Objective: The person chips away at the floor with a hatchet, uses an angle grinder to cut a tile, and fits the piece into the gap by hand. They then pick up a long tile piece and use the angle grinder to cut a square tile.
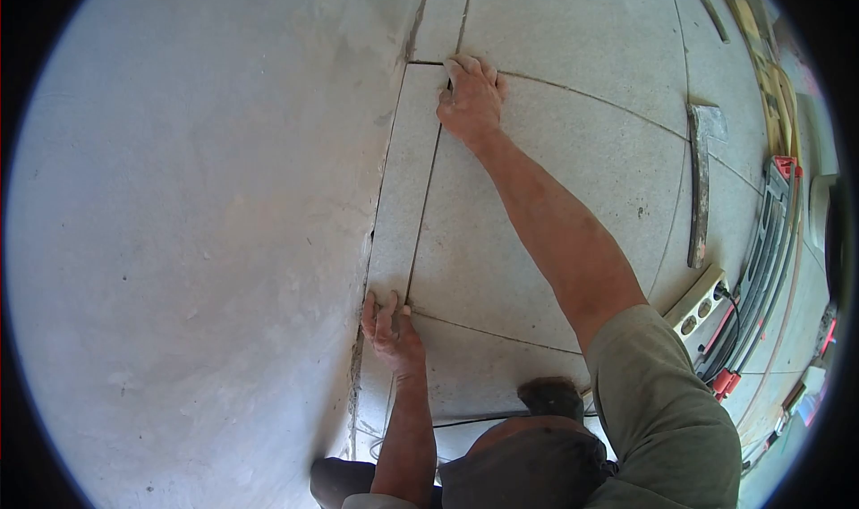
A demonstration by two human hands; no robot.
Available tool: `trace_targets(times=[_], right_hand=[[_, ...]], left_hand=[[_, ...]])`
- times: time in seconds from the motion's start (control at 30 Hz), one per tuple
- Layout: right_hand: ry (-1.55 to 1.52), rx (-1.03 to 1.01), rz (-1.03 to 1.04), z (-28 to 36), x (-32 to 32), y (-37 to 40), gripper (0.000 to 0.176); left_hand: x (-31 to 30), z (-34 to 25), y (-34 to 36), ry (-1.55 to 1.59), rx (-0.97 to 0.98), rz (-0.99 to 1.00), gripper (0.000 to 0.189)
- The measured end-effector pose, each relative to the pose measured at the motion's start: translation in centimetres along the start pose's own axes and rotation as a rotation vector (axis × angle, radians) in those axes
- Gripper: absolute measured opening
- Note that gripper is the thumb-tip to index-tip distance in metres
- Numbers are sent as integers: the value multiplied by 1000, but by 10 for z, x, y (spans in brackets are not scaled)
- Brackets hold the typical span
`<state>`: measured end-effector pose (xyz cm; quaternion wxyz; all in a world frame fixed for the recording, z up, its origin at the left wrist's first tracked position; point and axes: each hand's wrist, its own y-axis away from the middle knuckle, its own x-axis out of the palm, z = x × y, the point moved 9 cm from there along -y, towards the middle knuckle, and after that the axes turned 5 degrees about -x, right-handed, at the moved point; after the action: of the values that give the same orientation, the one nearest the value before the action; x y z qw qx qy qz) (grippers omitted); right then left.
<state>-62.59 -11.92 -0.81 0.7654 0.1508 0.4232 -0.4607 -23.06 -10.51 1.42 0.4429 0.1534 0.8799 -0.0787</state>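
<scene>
Where the narrow grey tile (400, 187) is touched by left hand (396, 341) and right hand (472, 106), fingers bent, grip unclear, even pressure is advised.

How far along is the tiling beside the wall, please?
The large grey floor tiles look laid. In hand is the narrow grey tile strip, with the left hand and right hand at opposite ends. Probably left: filling joints, since dark gaps show along the strip.

One head view, from your own head: faces forward and down, near; grey floor tiles (564, 26) toward one o'clock, wall (197, 214) toward nine.
</scene>
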Motion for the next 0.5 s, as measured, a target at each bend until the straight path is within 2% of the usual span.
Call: trace_targets(times=[0.1,0.2,0.27,0.3,0.37,0.4,0.47,0.5], right_hand=[[-2,-12,17,3,0,-1,49],[-14,-28,35,7,-3,1,51],[-14,-52,25,7,-2,1,52],[-26,-45,-27,6,-5,4,53],[-40,-43,-83,1,-8,7,54],[-45,-67,-57,2,-8,9,53],[-49,-94,-30,6,-6,9,52],[-34,-90,-34,6,-5,9,51]], left_hand=[[-2,-6,-1,76,-9,10,32],[-6,-7,-3,-33,34,-1,34],[-6,-5,-3,-96,49,28,43],[-7,-4,-3,-87,49,21,43],[-6,10,-3,-51,-90,53,55],[-6,8,-2,-48,-89,49,55],[-11,7,4,-248,-160,-16,61],[-10,8,5,-243,-164,-17,61]])
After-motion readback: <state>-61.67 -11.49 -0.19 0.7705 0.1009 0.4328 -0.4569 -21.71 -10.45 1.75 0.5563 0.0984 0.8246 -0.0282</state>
